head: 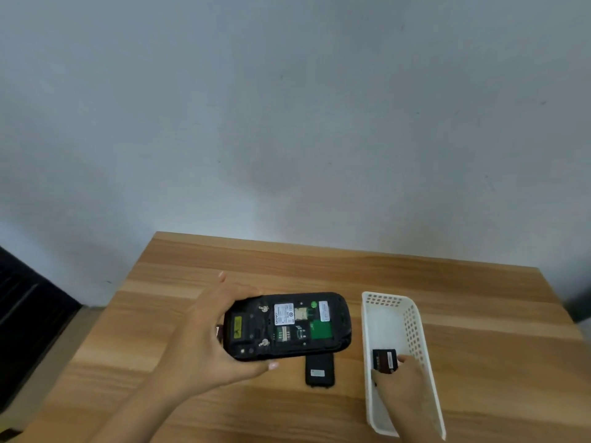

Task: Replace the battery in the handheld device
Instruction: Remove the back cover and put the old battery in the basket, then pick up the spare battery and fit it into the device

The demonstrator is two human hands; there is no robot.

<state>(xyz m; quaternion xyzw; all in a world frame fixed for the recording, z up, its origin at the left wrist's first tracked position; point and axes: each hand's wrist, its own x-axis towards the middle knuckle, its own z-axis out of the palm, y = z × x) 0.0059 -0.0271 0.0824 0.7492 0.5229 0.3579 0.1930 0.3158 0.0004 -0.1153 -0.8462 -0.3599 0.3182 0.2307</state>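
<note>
My left hand (pixel 204 334) holds the black handheld device (pixel 287 326) face down above the wooden table (pixel 319 270). The device's back is uncovered, showing labels, a green board and an empty battery bay. A black back cover (pixel 319 370) lies on the table just below the device. My right hand (pixel 403 383) reaches into the white perforated basket (pixel 412 318) at the right and pinches a dark battery (pixel 384 360) between thumb and fingers.
A grey wall stands behind the table. The table's left edge drops off to a dark object (pixel 25 314) on the floor. Bare wood lies beyond the basket to the right and behind the device.
</note>
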